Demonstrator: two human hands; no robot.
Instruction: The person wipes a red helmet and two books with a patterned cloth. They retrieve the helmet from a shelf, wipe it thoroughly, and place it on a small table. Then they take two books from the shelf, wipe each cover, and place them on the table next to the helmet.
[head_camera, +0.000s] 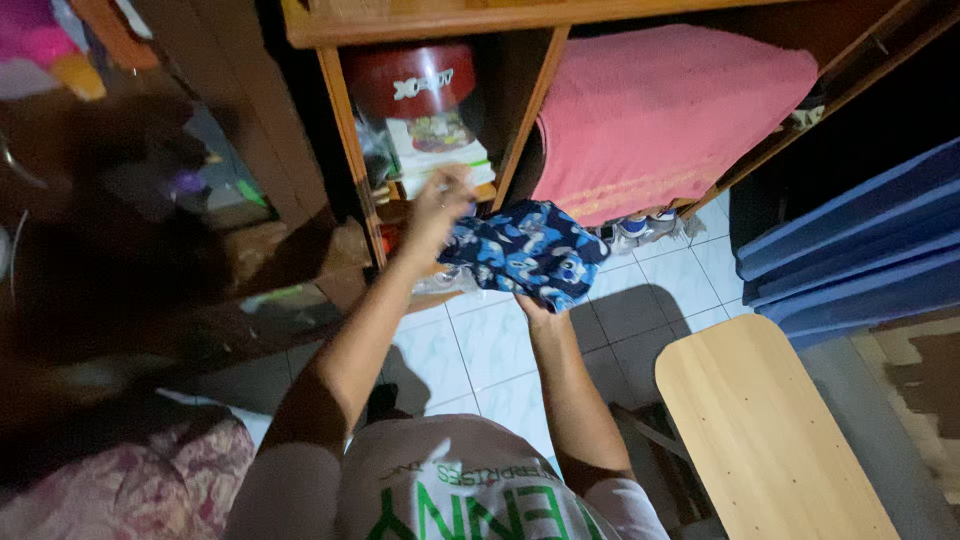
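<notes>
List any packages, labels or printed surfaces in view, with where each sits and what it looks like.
Round container: upper shelf compartment, dark red band with pale lettering.
Box: under the container, white with a green edge and a picture on its face.
Printed shirt: on the person, bottom centre, white with green lettering.
Patterned cloth: held between left hand and right hand, blue with pale figures.

Dim room; white tiled floor (490, 350), wooden shelves (520, 110), wooden bench (760, 430).

blue patterned cloth (530, 250): 1 | pink towel (660, 120): 1 | wooden board (765, 430): 1 | hands: 2
</notes>
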